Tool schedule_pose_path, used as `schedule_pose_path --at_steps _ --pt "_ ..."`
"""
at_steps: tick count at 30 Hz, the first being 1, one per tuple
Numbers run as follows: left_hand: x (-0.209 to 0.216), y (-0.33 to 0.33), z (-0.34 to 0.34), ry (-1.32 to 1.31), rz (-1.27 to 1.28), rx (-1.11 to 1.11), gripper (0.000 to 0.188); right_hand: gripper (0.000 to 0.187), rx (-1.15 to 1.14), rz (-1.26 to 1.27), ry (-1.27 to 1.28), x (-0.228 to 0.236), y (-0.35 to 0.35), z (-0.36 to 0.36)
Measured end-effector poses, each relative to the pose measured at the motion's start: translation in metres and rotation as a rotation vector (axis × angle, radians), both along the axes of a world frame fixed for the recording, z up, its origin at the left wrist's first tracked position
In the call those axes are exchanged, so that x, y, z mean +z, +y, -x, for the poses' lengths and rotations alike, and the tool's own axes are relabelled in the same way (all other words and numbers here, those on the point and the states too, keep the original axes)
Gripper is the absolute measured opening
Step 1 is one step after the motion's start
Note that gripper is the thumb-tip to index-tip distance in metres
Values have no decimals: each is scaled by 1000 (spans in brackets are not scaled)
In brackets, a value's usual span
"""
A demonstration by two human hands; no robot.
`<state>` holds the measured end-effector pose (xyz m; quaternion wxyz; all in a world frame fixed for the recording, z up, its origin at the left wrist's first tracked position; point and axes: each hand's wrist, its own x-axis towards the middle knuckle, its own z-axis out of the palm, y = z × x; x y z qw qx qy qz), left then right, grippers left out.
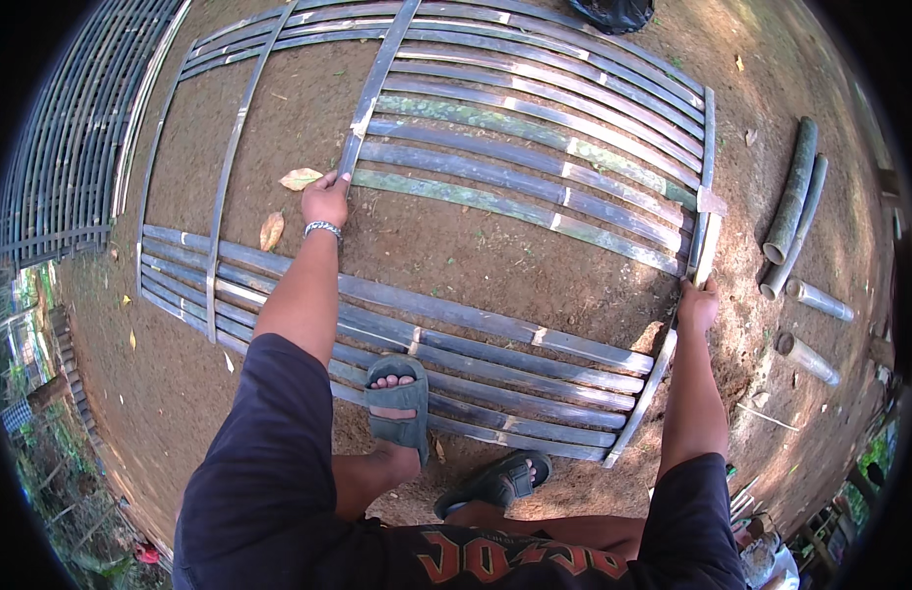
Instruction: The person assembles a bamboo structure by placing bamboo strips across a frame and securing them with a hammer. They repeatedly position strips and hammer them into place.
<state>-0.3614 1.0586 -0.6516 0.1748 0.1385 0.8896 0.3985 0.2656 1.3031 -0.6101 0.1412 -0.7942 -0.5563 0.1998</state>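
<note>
A flat lattice of split bamboo slats (456, 193) lies on the ground before me, its long slats running left to right across narrower cross strips. My left hand (325, 202) is closed on the middle bamboo cross strip (375, 84), next to the lowest slat of the upper group. At the right side, my right hand (698, 304) is closed around the bamboo end strip (656, 382). A pale, sunlit piece (710, 231) stands just above that hand along the strip; its kind is unclear. My left sandalled foot (398, 398) rests on the lower group of slats.
Dark bamboo tubes (793, 192) and shorter cut pieces (808, 357) lie on the dirt at right. Another bamboo slat panel (67, 118) is at far left. A black plastic bag (613, 12) sits at the top. Dry leaves (271, 231) lie inside the frame.
</note>
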Motion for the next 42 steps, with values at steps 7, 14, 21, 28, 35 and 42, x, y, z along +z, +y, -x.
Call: schedule_pose_path --at_steps 7,14,21,28,35,42 --pt "-6 3 -3 -9 -48 -27 31 37 -4 -22 -129 6 -7 7" --pt "-16 -6 14 -26 -96 -74 32 41 9 11 -198 9 -10 20" --pt "-1 -1 1 26 -29 -96 31 43 19 -13 -258 7 -13 17" --pt "1 -1 0 48 8 -130 32 44 46 0 -273 10 -12 16" --pt "-1 -5 -2 199 105 -135 33 42 28 44 -341 20 -16 31" --pt "0 -11 -12 517 319 -220 36 45 47 7 -292 7 -10 13"
